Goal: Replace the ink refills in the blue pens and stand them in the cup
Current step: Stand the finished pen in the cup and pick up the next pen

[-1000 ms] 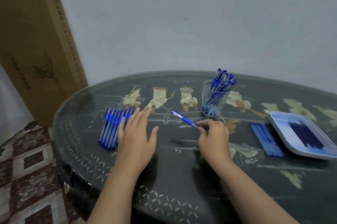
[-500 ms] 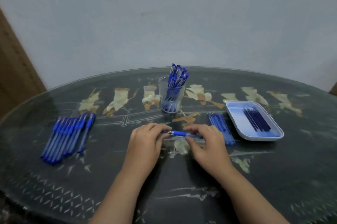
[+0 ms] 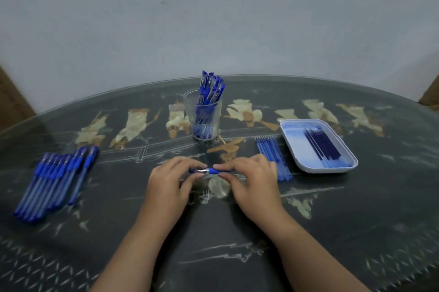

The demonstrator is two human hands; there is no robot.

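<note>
Head view: both hands meet over the counter [image 3: 332,220], left hand [image 3: 169,184] and right hand [image 3: 253,183] each pinching one blue pen [image 3: 210,170]. A glass cup [image 3: 203,120] of pens stands behind.

Cup [image 3: 202,117] — open tabletop [image 3: 237,232] before it

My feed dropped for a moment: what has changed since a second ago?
The left hand left the row of pens and came across to the pen that the right hand held; both now pinch it at mid-table, the left at its tip end. The cup, loose refills and tray stayed as they were.
</note>
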